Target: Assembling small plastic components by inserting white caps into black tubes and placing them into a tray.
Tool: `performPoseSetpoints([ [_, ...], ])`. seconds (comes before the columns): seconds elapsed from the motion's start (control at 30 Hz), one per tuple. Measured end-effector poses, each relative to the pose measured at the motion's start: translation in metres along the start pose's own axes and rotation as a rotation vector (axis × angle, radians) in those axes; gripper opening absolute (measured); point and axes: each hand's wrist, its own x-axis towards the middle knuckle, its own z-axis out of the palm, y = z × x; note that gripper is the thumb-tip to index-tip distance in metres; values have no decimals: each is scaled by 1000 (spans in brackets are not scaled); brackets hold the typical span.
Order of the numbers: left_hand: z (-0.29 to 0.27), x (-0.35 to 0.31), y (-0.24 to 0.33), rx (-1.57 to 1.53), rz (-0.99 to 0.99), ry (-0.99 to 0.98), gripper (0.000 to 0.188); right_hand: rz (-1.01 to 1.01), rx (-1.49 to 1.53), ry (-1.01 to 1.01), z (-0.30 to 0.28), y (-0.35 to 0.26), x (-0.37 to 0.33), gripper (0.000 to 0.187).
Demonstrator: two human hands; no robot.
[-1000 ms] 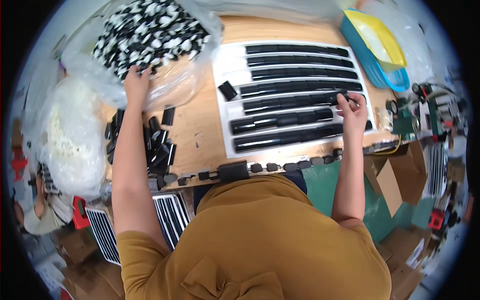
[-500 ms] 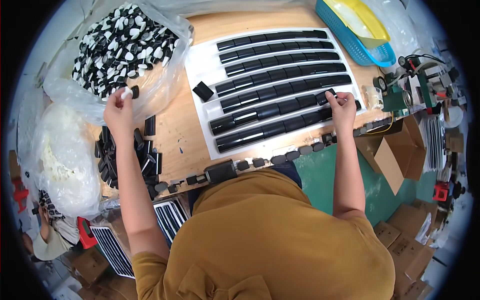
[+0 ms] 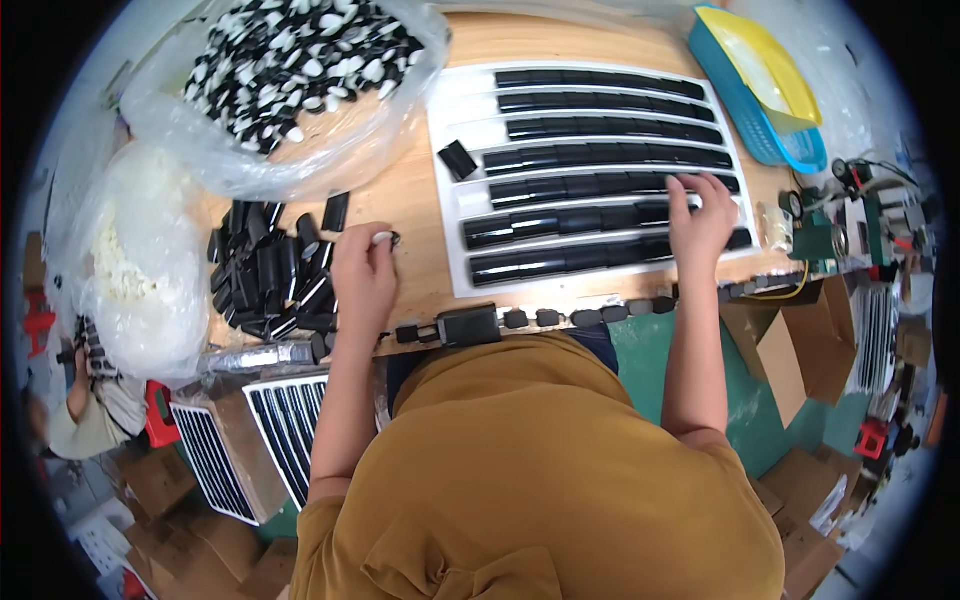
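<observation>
My left hand (image 3: 364,278) is at the near middle of the table, between a heap of short black tubes (image 3: 262,270) and the white tray (image 3: 462,285). It pinches a small black-and-white cap (image 3: 384,238) at its fingertips. Over the right end of the tray, my right hand (image 3: 706,222) hovers with thumb and fingers curved and apart; no piece shows clearly between them. Rows of glossy black tubes (image 3: 570,218) fill the tray's slots. A loose black piece (image 3: 458,160) lies tilted at the tray's left side.
A clear plastic bag (image 3: 400,125) holds many black and white caps at the back left. Another bag with pale pieces (image 3: 140,270) stands nearer. A blue basket (image 3: 760,140) with a yellow one is at the back right, beside a small machine (image 3: 860,225). A cardboard box (image 3: 800,340) lies below.
My left hand has moved from the cap pile toward me and rightward, carrying the cap. My right hand's fingers have spread from a pinch on a black tube. The view has shifted.
</observation>
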Motion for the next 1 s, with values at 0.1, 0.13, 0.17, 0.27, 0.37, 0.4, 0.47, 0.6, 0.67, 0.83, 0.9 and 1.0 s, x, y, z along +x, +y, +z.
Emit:
performPoseSetpoints([
  [0.1, 5, -9, 10, -109, -175, 10, 17, -117, 317, -199, 17, -76, 13, 14],
  [0.13, 8, -12, 11, -140, -194, 39, 20, -178, 392, -246, 26, -100, 11, 12],
  [0.17, 8, -13, 11, -133, -198, 48, 20, -202, 456, -337, 37, -120, 11, 13],
  [0.27, 7, -18, 12, -18, -38, 74, 26, -325, 398, -337, 59, -172, 4, 25],
  [0.37, 6, -19, 6, -113, -66, 35, 27, -399, 336, -287, 88, -192, -8, 32],
  [0.4, 5, -21, 5, -100, -82, 50, 27, -396, 378, -332, 91, -195, -10, 35],
  [0.47, 5, -24, 5, -120, -52, 27, 27, -397, 387, -411, 89, -195, -10, 40],
  [0.6, 3, -23, 5, -122, -30, 8, 28, -198, 631, -613, 70, -202, -9, 37],
  [0.67, 2, -23, 6, -131, -66, 2, 29, -32, 1010, -798, 49, -210, -6, 33],
  [0.83, 6, -27, 5, -176, -118, 7, 40, -22, 1349, -1033, 48, -224, -29, 32],
  [0.9, 6, -28, 6, -199, -137, 10, 41, -98, 1274, -1026, 41, -231, -33, 32],
  [1.0, 8, -30, 6, -237, -162, 5, 45, -244, 1150, -990, 43, -235, -39, 33],
])
